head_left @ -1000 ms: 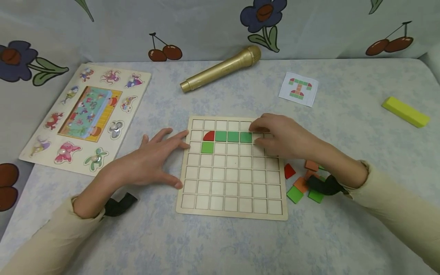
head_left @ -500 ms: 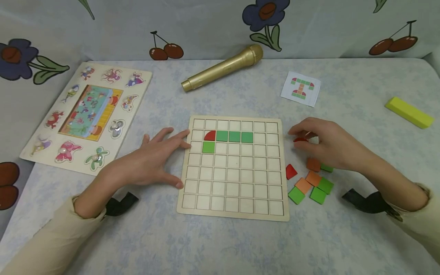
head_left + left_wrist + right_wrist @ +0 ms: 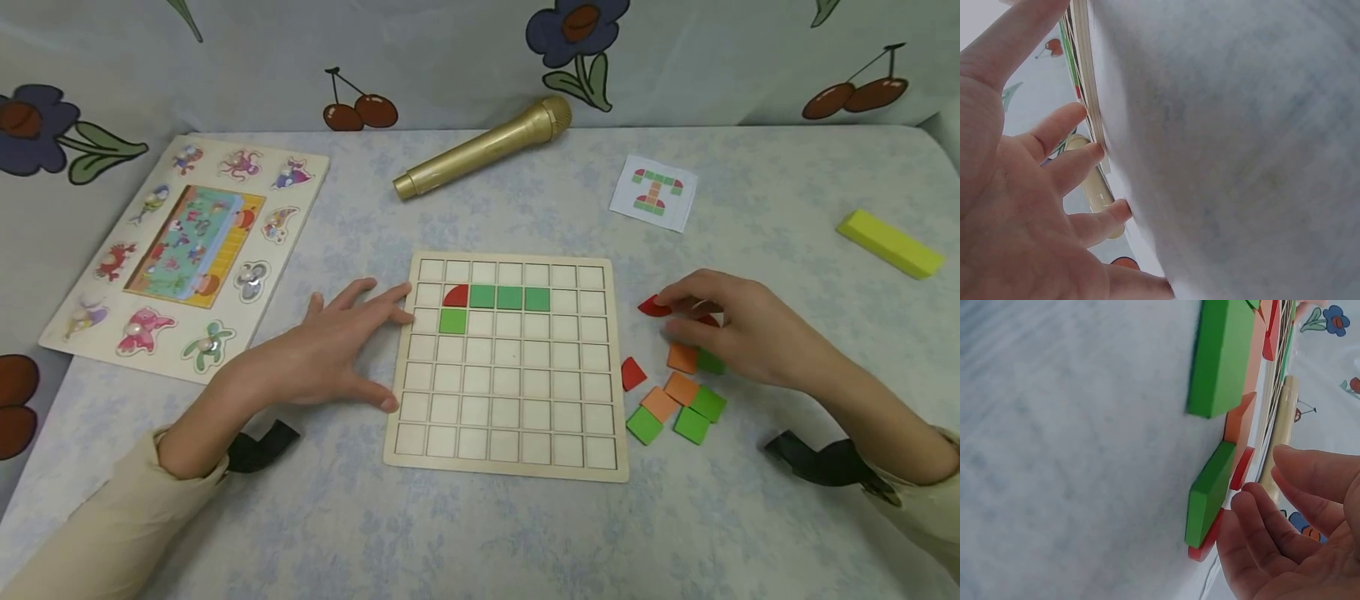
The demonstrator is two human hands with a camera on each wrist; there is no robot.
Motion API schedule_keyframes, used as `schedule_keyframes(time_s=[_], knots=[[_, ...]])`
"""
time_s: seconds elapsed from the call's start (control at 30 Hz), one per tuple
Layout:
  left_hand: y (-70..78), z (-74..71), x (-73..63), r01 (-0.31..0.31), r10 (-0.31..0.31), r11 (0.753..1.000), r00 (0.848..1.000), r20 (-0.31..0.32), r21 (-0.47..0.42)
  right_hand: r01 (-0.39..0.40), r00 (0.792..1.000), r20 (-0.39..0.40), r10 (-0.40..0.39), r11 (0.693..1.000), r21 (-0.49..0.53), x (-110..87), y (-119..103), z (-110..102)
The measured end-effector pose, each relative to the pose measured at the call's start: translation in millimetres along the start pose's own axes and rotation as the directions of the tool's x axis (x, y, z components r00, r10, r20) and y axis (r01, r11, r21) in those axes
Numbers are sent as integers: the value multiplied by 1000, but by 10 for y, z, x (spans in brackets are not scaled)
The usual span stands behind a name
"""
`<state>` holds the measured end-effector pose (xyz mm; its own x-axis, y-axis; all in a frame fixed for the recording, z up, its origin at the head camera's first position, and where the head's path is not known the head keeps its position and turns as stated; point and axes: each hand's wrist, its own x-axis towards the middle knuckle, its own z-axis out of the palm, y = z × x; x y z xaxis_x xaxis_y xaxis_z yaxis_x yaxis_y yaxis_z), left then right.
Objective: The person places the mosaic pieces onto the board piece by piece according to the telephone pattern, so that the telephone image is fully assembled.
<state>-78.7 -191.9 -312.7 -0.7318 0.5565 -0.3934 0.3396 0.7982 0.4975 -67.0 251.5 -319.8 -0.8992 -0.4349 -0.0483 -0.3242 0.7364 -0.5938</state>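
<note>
A wooden grid board lies flat in the head view. Its second row carries a red quarter-round tile and several green tiles; one light green tile sits below the red one. My left hand rests spread at the board's left edge, fingertips and thumb against it. To the right of the board, my right hand hovers low over loose tiles, thumb and fingers apart with nothing between them. A loose red tile lies right at its fingertips. Another red tile is partly hidden under the hand.
Loose green tiles, orange tiles and a red tile lie right of the board. Behind are a gold microphone and a pattern card. A peg puzzle is at left, a yellow block at right.
My right hand has left the board's upper right, moving right to the loose tiles. The red tile under its fingers half a second ago now shows at its fingertips. My left hand has stayed put.
</note>
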Motion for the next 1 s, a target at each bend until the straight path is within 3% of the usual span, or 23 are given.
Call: schedule_keyframes(time_s=[0.27, 0.43, 0.73, 1.0], knots=[[-9, 5, -1, 0, 0, 1000, 1000, -2, 5, 5, 1000, -3, -5, 1000, -4, 91, -51, 14], [-12, 4, -4, 5, -5, 1000, 1000, -3, 3, 6, 1000, 23, -5, 998, -62, 178, -83, 24], [-9, 5, -7, -6, 6, 1000, 1000, 0, -9, -73, 993, 93, 78, 996, -60, 211, -115, 19], [-3, -3, -6, 0, 0, 1000, 1000, 2, -9, -36, 995, 86, 42, 997, -70, 170, -77, 32]])
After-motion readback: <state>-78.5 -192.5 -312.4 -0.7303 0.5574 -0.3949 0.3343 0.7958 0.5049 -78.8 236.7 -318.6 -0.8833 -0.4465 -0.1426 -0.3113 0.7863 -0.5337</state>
